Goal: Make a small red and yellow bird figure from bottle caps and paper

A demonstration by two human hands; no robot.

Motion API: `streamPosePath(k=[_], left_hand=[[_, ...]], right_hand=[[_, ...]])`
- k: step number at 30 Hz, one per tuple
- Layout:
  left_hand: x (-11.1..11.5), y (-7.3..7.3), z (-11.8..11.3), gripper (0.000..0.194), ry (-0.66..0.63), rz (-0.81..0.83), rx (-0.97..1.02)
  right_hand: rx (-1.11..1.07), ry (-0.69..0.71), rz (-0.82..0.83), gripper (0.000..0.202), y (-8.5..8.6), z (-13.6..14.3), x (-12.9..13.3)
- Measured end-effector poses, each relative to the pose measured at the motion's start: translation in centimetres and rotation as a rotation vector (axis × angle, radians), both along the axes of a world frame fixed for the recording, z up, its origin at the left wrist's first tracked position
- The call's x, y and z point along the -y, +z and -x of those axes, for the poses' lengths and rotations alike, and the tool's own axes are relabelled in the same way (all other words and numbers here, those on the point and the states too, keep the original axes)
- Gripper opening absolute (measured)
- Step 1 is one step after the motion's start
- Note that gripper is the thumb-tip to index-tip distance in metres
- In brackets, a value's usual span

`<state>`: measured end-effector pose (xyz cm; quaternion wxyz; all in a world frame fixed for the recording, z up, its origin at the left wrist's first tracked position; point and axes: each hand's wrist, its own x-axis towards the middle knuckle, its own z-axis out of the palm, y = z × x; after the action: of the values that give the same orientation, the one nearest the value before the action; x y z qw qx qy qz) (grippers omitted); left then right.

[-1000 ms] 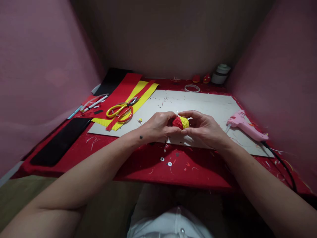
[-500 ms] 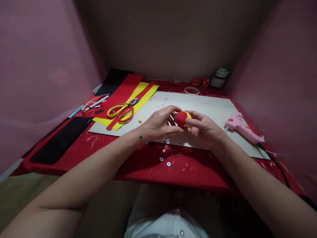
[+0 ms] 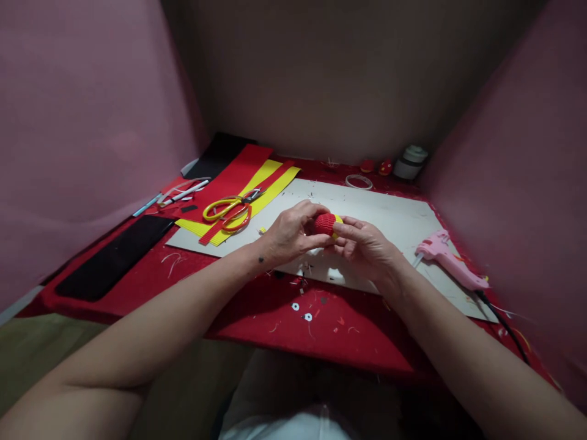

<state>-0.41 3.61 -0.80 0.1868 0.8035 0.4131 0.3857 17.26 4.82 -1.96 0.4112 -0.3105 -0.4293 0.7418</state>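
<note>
Head view: left hand (image 3: 290, 230) and right hand (image 3: 369, 245) gripped ribbed red-yellow piece (image 3: 325, 224); long axis ran roughly sideways, red end pointing left.

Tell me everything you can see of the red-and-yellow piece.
The red-and-yellow piece is small and rounded, with a finely ridged surface that looks like corrugated paper. Red makes up most of what shows; a narrower yellow part is visible at the end toward the right hand. It is held up over the pale board, between the left hand and the right, both touching it. They cover part of it, so its full shape cannot be told.
</note>
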Motion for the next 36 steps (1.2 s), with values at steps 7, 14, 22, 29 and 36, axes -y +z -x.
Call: streamPosePath(k=[7, 14, 22, 29, 36], left_hand=[[0.0, -0.3, 0.1, 0.034, -0.028, 0.086, 0.009], [0.0, -0.2, 0.5, 0.046, -0.064, 0.108, 0.01], [0.1, -0.3, 0.4, 0.035, -0.036, 0.081, -0.054], [0.6, -0.2, -0.1, 0.03, -0.062, 0.094, 0.022], [0.5, -0.7, 0.0, 0.031, -0.09, 0.009, -0.024]], right_hand=[[-0.003, -0.008, 0.036, 0.032, -0.4, 0.0, 0.3], [-0.02, -0.049, 0.085, 0.042, -0.2, 0.3, 0.6], [-0.011, -0.087, 0.063, 0.039, -0.5, 0.3, 0.8], [-0.065, -0.124, 0.013, 0.041, -1.0, 0.1, 0.9], [-0.073, -0.101, -0.018, 0.045, -1.0, -0.1, 1.4]])
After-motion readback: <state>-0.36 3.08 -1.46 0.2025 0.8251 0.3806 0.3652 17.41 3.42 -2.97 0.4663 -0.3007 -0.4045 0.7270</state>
